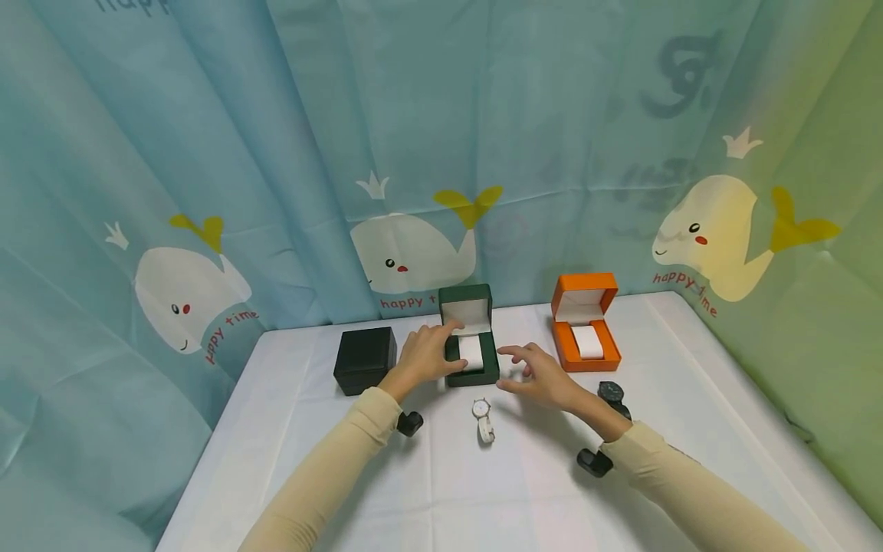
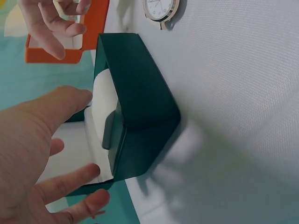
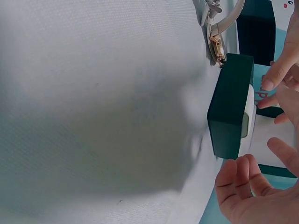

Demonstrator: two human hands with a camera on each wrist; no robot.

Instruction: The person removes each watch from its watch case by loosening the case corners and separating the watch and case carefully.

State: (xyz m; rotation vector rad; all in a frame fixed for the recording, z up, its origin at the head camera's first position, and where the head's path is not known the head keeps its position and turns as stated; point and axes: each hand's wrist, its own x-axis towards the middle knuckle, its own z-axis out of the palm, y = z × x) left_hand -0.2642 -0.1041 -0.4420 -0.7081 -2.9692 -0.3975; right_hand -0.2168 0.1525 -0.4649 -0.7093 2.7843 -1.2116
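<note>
Sleeves (image 1: 334, 466) lie before the green box (image 1: 489, 360); apparent step: positioning hands.
Left hand (image 1: 425, 353) and right hand (image 1: 543, 377) spread either side; watch (image 1: 485, 427) in front. Next move likely calls for gripping the cushion (image 1: 472, 351).

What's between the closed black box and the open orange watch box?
In the head view: the left hand, the open green watch box and the right hand.
</note>
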